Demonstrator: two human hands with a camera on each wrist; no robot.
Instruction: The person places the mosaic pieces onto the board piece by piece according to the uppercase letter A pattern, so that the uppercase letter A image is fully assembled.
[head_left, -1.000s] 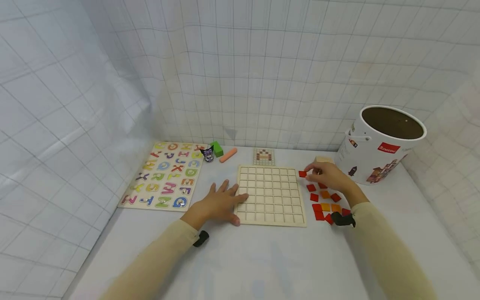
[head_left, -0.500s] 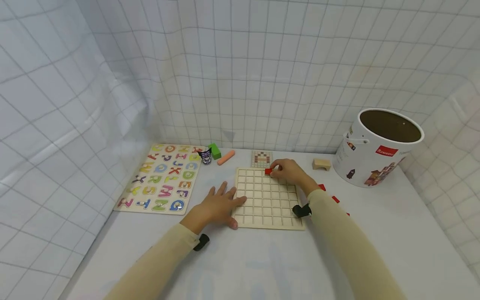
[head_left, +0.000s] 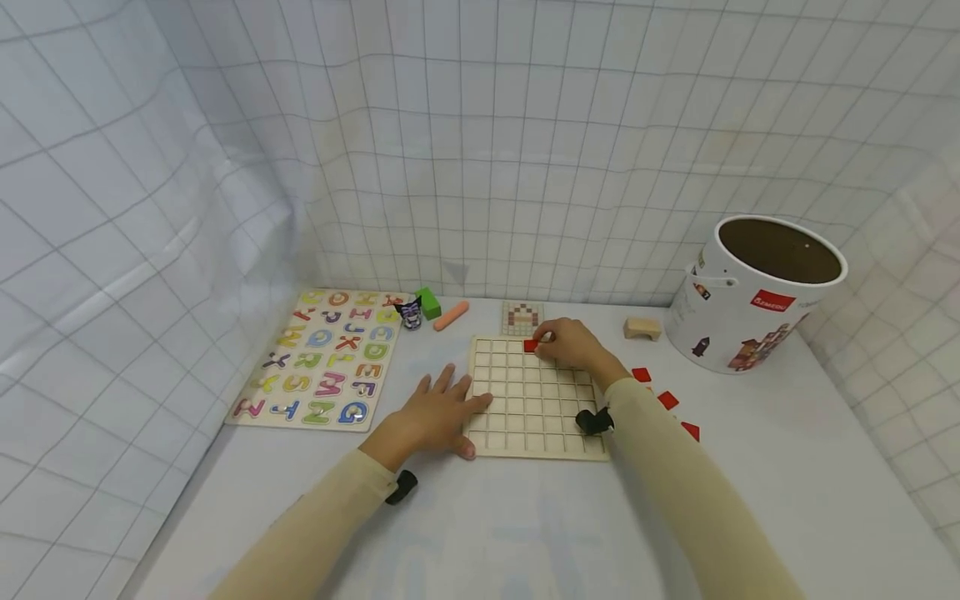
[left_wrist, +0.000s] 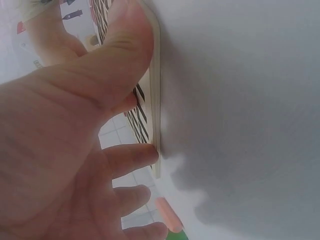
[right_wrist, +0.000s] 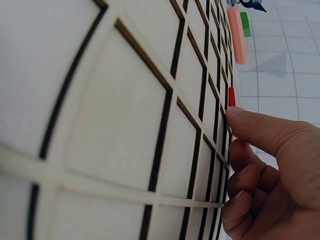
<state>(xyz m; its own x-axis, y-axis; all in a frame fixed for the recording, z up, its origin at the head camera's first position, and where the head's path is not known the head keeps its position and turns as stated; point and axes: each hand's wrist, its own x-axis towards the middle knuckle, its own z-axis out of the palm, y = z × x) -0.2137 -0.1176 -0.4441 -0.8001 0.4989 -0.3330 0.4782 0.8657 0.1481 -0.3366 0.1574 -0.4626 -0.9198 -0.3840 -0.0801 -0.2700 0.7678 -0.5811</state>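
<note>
A pale wooden grid board lies on the table. On its left edge rests my left hand, fingers spread; the left wrist view shows the thumb against the rim. At the board's back row my right hand pinches a red square tile over a cell near the middle. The right wrist view has the fingertip at the end of this red tile; whether it sits fully in the cell I cannot tell. Behind the board is a small pattern card.
Several red tiles lie right of the board, partly behind the right sleeve. A wooden arch block and a white bucket stand at right. Back left are an alphabet board, an orange stick, a green block and a small figure.
My right hand has carried the red tile left from the loose tiles to the board's back row, then shifted slightly left and settled there. The left hand stays on the board.
</note>
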